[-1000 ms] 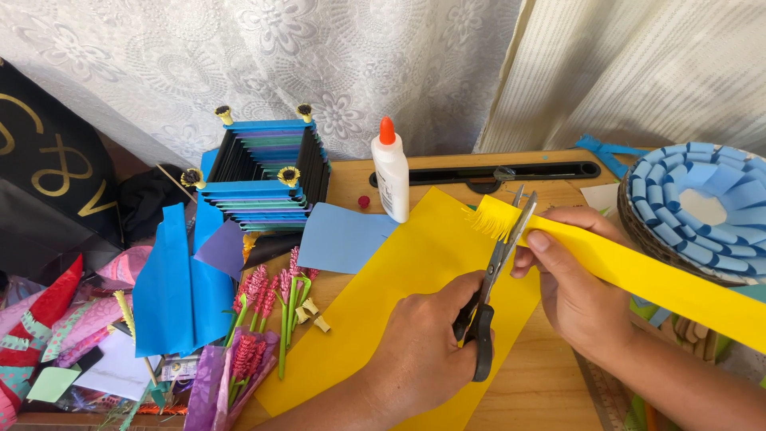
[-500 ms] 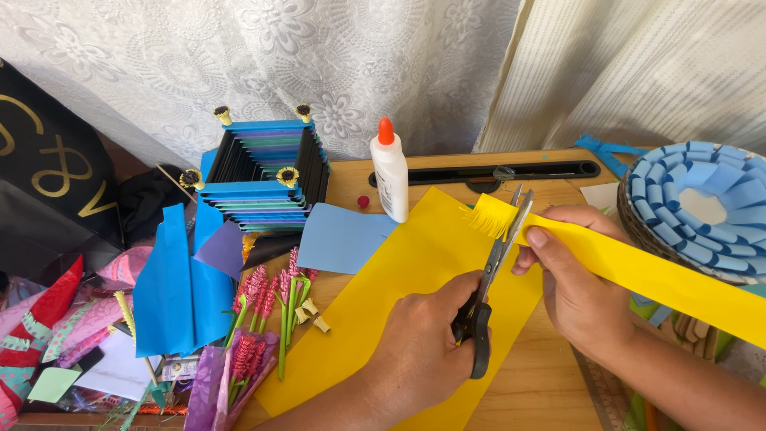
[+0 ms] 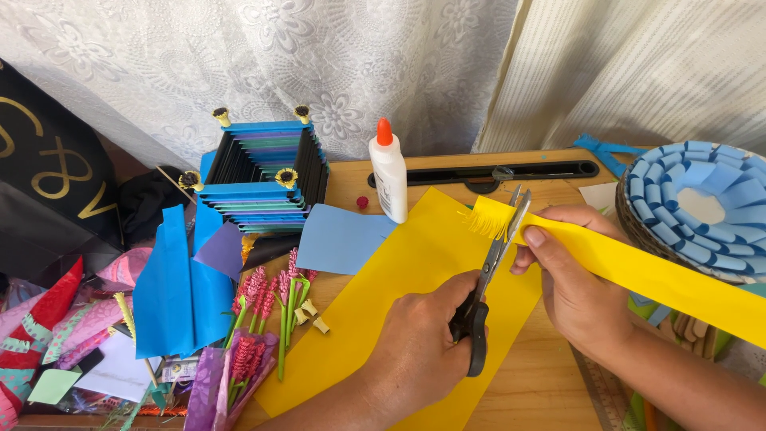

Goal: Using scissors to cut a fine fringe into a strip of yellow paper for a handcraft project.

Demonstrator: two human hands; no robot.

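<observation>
Yellow paper strip (image 3: 638, 271) runs from the right hand (image 3: 578, 291) off to the far right edge, fringed end (image 3: 485, 217) just above and left of the thumb. Right hand pinches the strip near that fringed end, thumb on top, fingers underneath. Left hand (image 3: 423, 351) is clenched around the black handles of the scissors (image 3: 488, 279); blades point up and away from the person, slightly parted, with the tips at the strip's fringed end. Whether the blades touch the paper: can't tell.

Under both hands: large yellow sheet (image 3: 399, 311) flat on the wooden bench (image 3: 542, 375). Beyond the left hand, a white glue bottle (image 3: 389, 174) with orange cap stands upright, a light blue paper piece (image 3: 339, 238) just left of it. Further left, a blue paper lantern (image 3: 259, 175) with stacked folded layers and small flower ornaments at its corners. Left of the left hand, paper lavender stems (image 3: 275, 307) in pink and green, then blue folded sheets (image 3: 171, 287). Right of the right hand, a round basket (image 3: 630, 227) holding a blue paper ring (image 3: 694, 207). Black bar-shaped tool (image 3: 487, 171) lies beyond the scissors, near the curtain.
</observation>
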